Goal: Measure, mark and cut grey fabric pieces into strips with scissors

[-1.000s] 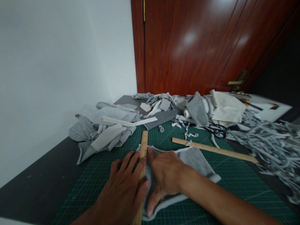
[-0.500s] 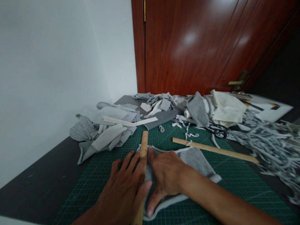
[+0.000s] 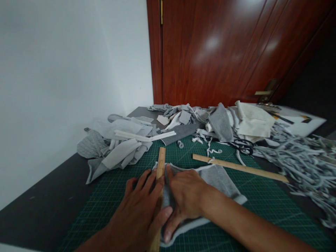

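A wooden ruler point(image 3: 161, 162) runs away from me across the left edge of a folded piece of grey fabric point(image 3: 223, 180). My left hand point(image 3: 140, 206) lies over the ruler with its fingers stretched out, pressing from above. Just to the right, my right hand point(image 3: 187, 192) rests on the fabric, thumb and index finger spread wide along the ruler's side. The thumb touches the near edge of the cloth and the index finger reaches its far edge. Its other fingers are partly hidden. Beneath everything is a green gridded cutting mat point(image 3: 105, 210).
Another wooden ruler point(image 3: 244, 168) lies at the right, near black-handled scissors point(image 3: 243, 146). Grey and white fabric scraps point(image 3: 123, 148) are heaped at the left, with more cloth pieces point(image 3: 222, 122) along the back. Tangled grey strips point(image 3: 301, 157) cover the right side. A wooden door point(image 3: 210, 59) stands behind.
My left thumb has shifted slightly to the right and away from me. Both hands otherwise keep their places on the ruler and fabric.
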